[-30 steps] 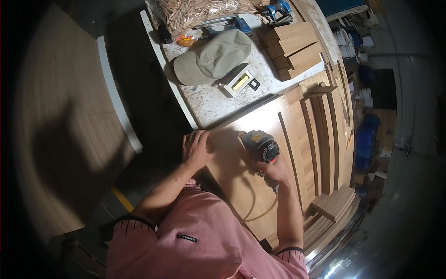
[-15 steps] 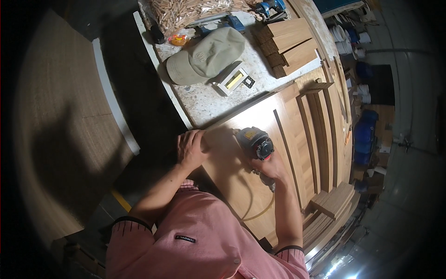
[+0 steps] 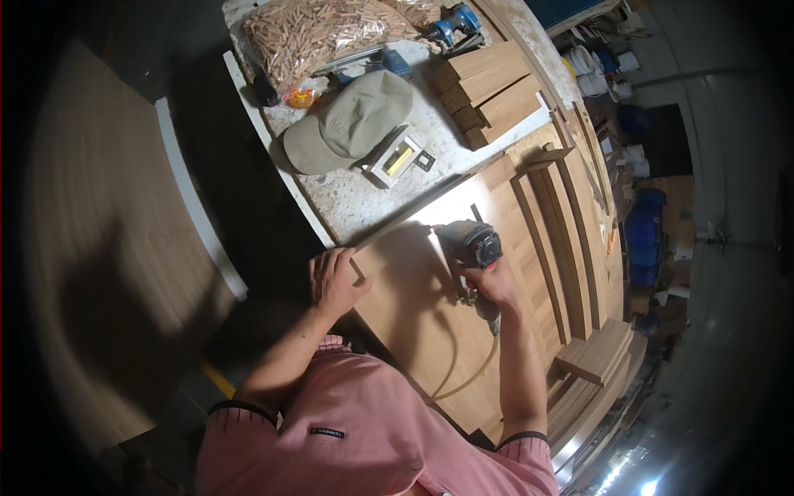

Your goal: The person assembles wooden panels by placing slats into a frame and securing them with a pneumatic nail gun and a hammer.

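Note:
My right hand is wrapped round the handle of a grey and black nail gun. A pale air hose curves from its lower end across the panel. The gun is over a large light wood panel, partly covering a narrow dark strip; whether its nose touches the wood is hidden. At the panel's left corner, my left hand rests against the edge with fingers stretched out and thumb apart.
Beyond the panel, a white worktable bears a cap, a small white box, wood blocks, a blue tool and a bag of dowels. Long wood strips lie at right, near stacked short boards.
The nail gun and my right hand have moved right across the panel, over the dark strip. My left hand has shifted slightly at the corner. The whole view has tilted a little.

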Tool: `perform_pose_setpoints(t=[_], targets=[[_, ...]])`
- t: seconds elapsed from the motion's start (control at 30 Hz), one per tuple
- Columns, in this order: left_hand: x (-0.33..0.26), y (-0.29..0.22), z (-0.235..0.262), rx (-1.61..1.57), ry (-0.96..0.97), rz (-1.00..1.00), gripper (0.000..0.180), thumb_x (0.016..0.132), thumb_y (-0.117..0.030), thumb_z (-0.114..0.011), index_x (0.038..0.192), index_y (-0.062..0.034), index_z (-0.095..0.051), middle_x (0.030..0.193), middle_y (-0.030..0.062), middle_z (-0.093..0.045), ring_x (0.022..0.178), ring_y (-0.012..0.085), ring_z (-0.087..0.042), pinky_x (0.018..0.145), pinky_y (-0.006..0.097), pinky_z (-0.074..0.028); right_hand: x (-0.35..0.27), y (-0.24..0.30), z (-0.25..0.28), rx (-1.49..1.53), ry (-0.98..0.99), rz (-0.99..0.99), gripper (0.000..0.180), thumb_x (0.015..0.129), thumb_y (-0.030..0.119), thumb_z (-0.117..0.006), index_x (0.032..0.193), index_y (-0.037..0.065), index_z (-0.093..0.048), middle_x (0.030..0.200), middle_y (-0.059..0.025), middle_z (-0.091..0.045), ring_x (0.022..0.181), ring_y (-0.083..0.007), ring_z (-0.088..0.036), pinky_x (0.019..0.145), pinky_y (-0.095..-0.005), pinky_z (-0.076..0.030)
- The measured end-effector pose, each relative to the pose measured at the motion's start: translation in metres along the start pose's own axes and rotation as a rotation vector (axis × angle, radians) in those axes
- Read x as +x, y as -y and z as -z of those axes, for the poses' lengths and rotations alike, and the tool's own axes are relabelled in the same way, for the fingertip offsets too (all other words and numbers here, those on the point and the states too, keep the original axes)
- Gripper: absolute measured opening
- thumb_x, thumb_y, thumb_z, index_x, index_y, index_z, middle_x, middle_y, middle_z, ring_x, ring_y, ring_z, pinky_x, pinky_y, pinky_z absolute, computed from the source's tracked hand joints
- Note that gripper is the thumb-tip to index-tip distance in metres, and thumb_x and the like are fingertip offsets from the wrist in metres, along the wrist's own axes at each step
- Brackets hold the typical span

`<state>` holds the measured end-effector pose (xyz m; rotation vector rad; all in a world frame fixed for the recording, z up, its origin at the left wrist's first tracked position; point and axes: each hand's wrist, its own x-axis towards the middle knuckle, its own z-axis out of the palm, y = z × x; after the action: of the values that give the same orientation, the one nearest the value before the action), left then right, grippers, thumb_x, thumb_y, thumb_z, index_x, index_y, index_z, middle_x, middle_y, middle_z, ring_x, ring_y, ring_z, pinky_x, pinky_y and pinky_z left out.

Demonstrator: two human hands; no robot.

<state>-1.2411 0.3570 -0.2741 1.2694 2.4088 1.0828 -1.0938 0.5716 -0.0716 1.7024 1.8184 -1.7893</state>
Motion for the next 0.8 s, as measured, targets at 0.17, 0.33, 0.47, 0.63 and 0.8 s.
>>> perform_pose_setpoints(t=[0.17, 0.33, 0.47, 0.63, 0.8], targets=[[0.001, 0.001, -0.004, 0.002, -0.005, -0.016, 0.063, 0.07, -0.03, -0.086, 0.122, -0.0069, -0.059, 0.117, 0.0106, -0.065, 0.11, 0.0312, -0.061, 0.097, 0.047, -0.043, 0.042, -0.043, 0.036, -0.16, -0.064, 0.031, 0.059, 0.074, -0.001, -0.072, 0.131, 0.002, -0.062, 0.116, -0.0085, -0.07, 0.104, -0.0175, -0.067, 0.087, -0.0327, -0.055], [0.0, 0.001, -0.004, 0.005, -0.014, -0.018, 0.063, 0.069, -0.031, -0.086, 0.122, -0.007, -0.06, 0.117, 0.0105, -0.065, 0.11, 0.0311, -0.061, 0.097, 0.048, -0.043, 0.049, -0.045, 0.035, -0.164, -0.046, 0.06, 0.06, 0.073, 0.001, -0.073, 0.132, 0.002, -0.061, 0.119, -0.0092, -0.069, 0.109, -0.0186, -0.066, 0.094, -0.0338, -0.053], [-0.001, 0.002, -0.004, 0.013, -0.017, -0.017, 0.064, 0.069, -0.031, -0.087, 0.122, -0.007, -0.06, 0.117, 0.0105, -0.065, 0.111, 0.0311, -0.061, 0.098, 0.048, -0.043, 0.045, -0.035, 0.031, -0.146, -0.041, 0.046, 0.061, 0.072, 0.003, -0.074, 0.132, 0.002, -0.062, 0.118, -0.0096, -0.07, 0.109, -0.0194, -0.066, 0.095, -0.0347, -0.054], [-0.002, 0.002, -0.005, 0.01, -0.012, -0.018, 0.065, 0.068, -0.031, -0.087, 0.122, -0.0071, -0.06, 0.118, 0.0108, -0.065, 0.113, 0.0311, -0.061, 0.099, 0.048, -0.043, 0.043, -0.033, 0.034, -0.136, 0.004, 0.063, 0.063, 0.072, 0.006, -0.077, 0.133, 0.003, -0.06, 0.118, -0.0095, -0.069, 0.108, -0.0198, -0.066, 0.094, -0.0345, -0.054], [-0.001, 0.002, -0.005, 0.035, 0.026, 0.014, 0.065, 0.069, -0.034, -0.087, 0.122, -0.0085, -0.061, 0.119, 0.009, -0.066, 0.115, 0.0299, -0.06, 0.1, 0.048, -0.042, 0.043, -0.04, 0.033, -0.104, 0.008, 0.173, 0.061, 0.074, 0.005, -0.076, 0.132, 0.006, -0.059, 0.108, -0.0074, -0.068, 0.103, -0.0188, -0.066, 0.089, -0.0333, -0.055]])
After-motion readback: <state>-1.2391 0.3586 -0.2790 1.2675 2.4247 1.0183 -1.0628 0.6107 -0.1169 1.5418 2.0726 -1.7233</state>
